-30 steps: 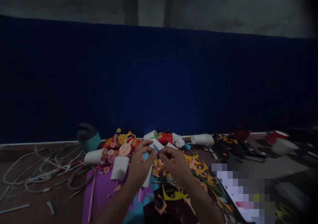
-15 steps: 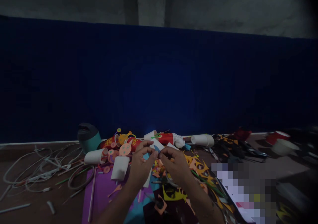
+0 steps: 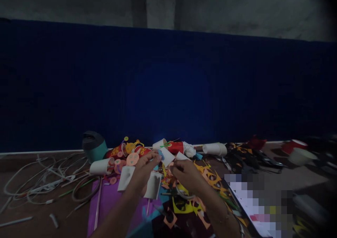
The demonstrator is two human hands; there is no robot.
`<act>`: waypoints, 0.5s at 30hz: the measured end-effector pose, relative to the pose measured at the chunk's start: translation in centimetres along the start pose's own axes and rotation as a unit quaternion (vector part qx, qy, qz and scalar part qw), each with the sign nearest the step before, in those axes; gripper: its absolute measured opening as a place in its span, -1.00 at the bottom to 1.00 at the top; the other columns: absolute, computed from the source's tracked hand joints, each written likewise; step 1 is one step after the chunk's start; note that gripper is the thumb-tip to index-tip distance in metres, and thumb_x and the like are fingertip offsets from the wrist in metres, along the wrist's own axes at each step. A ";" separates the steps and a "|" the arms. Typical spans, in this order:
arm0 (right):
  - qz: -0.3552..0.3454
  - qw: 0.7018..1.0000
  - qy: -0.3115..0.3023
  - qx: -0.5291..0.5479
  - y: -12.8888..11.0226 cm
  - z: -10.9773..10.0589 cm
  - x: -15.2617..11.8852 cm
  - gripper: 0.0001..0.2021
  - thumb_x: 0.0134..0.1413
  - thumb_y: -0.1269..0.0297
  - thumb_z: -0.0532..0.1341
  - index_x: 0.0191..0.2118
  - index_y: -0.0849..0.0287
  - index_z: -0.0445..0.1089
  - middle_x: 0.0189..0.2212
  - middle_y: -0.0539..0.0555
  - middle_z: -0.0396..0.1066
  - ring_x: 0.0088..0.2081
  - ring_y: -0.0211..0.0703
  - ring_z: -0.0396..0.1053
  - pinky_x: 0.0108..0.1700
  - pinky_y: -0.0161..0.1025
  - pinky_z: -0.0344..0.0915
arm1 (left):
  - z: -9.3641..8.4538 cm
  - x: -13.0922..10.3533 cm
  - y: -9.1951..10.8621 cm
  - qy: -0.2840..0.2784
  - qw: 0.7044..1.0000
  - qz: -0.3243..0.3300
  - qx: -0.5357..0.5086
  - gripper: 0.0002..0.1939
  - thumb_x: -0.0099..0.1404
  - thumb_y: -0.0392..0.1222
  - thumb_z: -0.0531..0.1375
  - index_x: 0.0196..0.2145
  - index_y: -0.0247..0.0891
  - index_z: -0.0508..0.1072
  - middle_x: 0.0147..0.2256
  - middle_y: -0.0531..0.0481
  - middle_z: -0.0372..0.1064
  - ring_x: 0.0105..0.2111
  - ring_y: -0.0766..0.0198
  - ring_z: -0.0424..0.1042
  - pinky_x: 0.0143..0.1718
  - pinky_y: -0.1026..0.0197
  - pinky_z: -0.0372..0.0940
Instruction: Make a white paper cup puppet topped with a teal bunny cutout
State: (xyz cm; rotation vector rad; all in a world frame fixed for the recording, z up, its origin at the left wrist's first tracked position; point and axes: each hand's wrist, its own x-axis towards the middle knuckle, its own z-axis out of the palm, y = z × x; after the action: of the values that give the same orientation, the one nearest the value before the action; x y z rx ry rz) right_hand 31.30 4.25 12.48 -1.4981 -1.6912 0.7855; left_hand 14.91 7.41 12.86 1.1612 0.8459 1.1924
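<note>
My left hand (image 3: 146, 167) pinches a small blue paper piece (image 3: 161, 155) between thumb and fingertips. My right hand (image 3: 185, 173) is closed a little to the right, its fingertips drawn together; whatever they hold is too small to make out. White paper (image 3: 167, 158) lies just behind the gap between the hands. Below my left hand, a white paper cup (image 3: 154, 186) stands with a pinkish straw (image 3: 148, 207) under it. Another white cup (image 3: 124, 178) is partly covered by my left wrist. A peach paper disc with a drawn face (image 3: 132, 159) sits behind that cup.
Yellow and orange paper offcuts (image 3: 207, 174) spread right of my hands. Purple sheet (image 3: 110, 206) lies left. Tangled white cables (image 3: 39, 181) and a teal bottle (image 3: 96, 150) are farther left. A blue partition (image 3: 168, 90) stands behind everything. Stacked white cups (image 3: 214, 149) lie at back right.
My hands have moved apart; the blue paper piece has shifted left and up with my left hand. The white cup below my left hand now shows more fully.
</note>
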 end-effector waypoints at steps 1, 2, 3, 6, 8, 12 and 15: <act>0.000 1.000 -0.005 -0.026 0.3 0.0 0.1 -0.78 -0.04 0.33 0.14 -0.64 0.18 0.30 -0.68 -0.04 0.22 -0.58 -0.27 0.18 -0.55 -0.34 0.02 | -0.2 0.1 0.1 -0.010 1.000 0.000 0.014 -0.76 0.06 -0.03 0.28 -0.48 -0.29 0.46 -0.44 0.02 0.34 -0.40 0.27 0.32 -0.30 0.25 0.17; -0.007 0.999 -0.003 -0.040 0.4 0.0 0.1 -0.84 -0.07 0.34 0.17 -0.61 0.18 0.33 -0.65 -0.03 0.26 -0.55 -0.25 0.21 -0.52 -0.33 0.05 | -0.4 0.3 0.3 -0.020 0.999 0.000 0.037 -0.76 0.07 -0.03 0.27 -0.50 -0.29 0.46 -0.44 0.01 0.35 -0.38 0.25 0.32 -0.30 0.25 0.17; -0.021 0.999 0.002 -0.040 0.5 0.0 0.2 -0.93 -0.10 0.38 0.19 -0.52 0.18 0.38 -0.59 -0.01 0.33 -0.50 -0.22 0.26 -0.48 -0.32 0.09 | -0.6 0.4 0.4 -0.031 0.997 0.000 0.065 -0.76 0.07 -0.03 0.26 -0.52 -0.29 0.46 -0.42 0.00 0.35 -0.35 0.23 0.33 -0.28 0.24 0.17; -0.044 0.999 0.011 0.028 0.1 0.1 0.5 -0.76 -0.06 0.41 0.17 -0.20 0.16 0.42 -0.40 0.04 0.43 -0.39 -0.19 0.33 -0.37 -0.30 0.19 | -1.0 0.7 0.6 -0.049 0.988 -0.002 0.143 -0.78 0.03 -0.06 0.27 -0.58 -0.27 0.45 -0.34 -0.05 0.37 -0.24 0.13 0.34 -0.21 0.19 0.19; -0.024 0.996 0.004 0.091 -0.3 0.4 0.7 -0.76 0.02 0.33 0.13 -0.17 0.18 0.43 -0.39 0.06 0.43 -0.40 -0.20 0.32 -0.38 -0.30 0.20 | -1.2 0.8 0.5 -0.056 0.983 0.002 0.175 -0.81 0.01 -0.11 0.28 -0.61 -0.27 0.46 -0.26 -0.08 0.38 -0.16 0.08 0.33 -0.15 0.15 0.19; 0.000 0.982 0.013 0.187 -0.5 1.0 1.0 -0.82 -0.03 0.22 0.20 -0.39 0.23 0.44 -0.53 0.01 0.35 -0.52 -0.27 0.22 -0.49 -0.33 0.13 | -1.5 1.2 0.1 -0.096 0.949 0.062 0.295 -0.84 0.05 -0.12 0.23 -0.57 -0.26 0.49 -0.16 -0.12 0.36 -0.11 0.10 0.34 -0.08 0.15 0.19; -0.011 0.975 0.046 0.219 -0.2 1.0 1.2 -0.84 -0.08 0.22 0.22 -0.45 0.22 0.43 -0.58 -0.03 0.32 -0.53 -0.27 0.21 -0.48 -0.33 0.13 | -2.3 1.3 0.4 -0.093 0.883 0.064 0.455 -0.85 0.10 -0.11 0.19 -0.41 -0.20 0.50 -0.17 -0.06 0.40 -0.14 0.18 0.37 -0.13 0.23 0.22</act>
State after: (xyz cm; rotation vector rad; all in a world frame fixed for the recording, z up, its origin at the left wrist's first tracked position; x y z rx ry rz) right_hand 30.29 5.39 12.22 -1.1863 -1.3537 0.9858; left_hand 12.95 9.18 12.79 2.0807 1.2420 0.7415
